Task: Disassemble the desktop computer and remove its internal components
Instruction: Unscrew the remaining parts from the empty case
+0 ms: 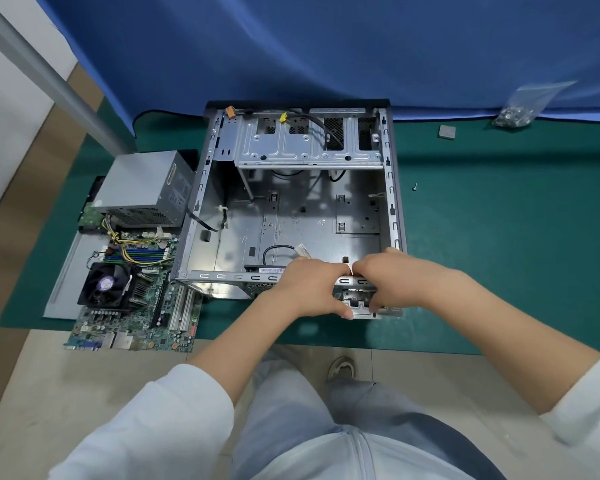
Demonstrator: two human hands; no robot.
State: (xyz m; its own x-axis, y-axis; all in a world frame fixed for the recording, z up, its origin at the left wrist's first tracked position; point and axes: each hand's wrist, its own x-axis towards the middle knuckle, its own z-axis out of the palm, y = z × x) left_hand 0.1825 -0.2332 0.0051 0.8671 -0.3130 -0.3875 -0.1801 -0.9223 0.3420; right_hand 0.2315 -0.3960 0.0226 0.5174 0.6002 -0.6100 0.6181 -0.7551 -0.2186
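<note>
The grey computer case (291,216) lies open on a green mat, its inside mostly bare metal with a few black cables. Both my hands are at the case's near rear edge. My left hand (309,289) curls over the metal rim, thumb below near a grey bracket (361,303). My right hand (392,278) grips the same bracket from the right, its fingers curled round it. The removed motherboard (132,299) with its black fan lies left of the case, and the grey power supply (146,192) stands behind it.
A green mat (499,254) covers the table, with a blue cloth (326,46) behind. A loose screw (415,187), a small grey chip (447,132) and a plastic bag of screws (520,109) lie right of the case. A grey side panel (66,271) lies under the motherboard.
</note>
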